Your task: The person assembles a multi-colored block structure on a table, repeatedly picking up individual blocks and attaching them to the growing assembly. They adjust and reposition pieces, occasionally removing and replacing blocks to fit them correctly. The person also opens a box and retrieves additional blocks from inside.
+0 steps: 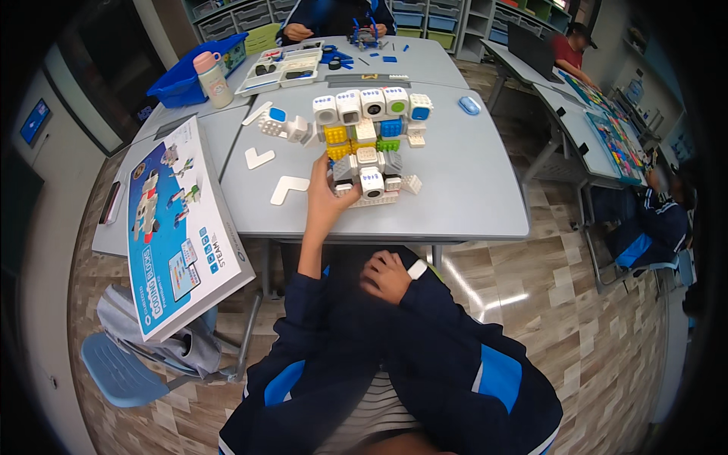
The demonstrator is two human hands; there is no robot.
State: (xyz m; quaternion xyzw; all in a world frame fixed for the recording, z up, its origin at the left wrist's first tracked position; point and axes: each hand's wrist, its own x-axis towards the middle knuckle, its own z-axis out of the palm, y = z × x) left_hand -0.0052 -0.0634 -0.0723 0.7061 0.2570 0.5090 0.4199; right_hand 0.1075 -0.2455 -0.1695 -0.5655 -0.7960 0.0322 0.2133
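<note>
A model built of cube-shaped blocks (pixel 365 114) stands on the grey table before me, with white, yellow, blue, green and grey parts. My left hand (pixel 327 199) grips its lower left part, thumb and fingers around a corner beside a white cube (pixel 372 182) with a dark round spot. Some of those fingers are hidden behind the blocks. My right hand (pixel 385 277) lies on my lap, holding nothing I can see, its fingers a little apart. Next to that wrist shows a small white item (pixel 417 269). Flat white L-shaped pieces (pixel 290 188) lie left of the model.
A large blue-and-white box (pixel 182 227) overhangs the table's left edge. Behind it stand a pink-capped bottle (pixel 213 80), a blue bin (pixel 178 85) and a white parts tray (pixel 284 68). A blue mouse-shaped object (pixel 469 105) lies right. Across the table, a person handles a small blue build (pixel 365 36).
</note>
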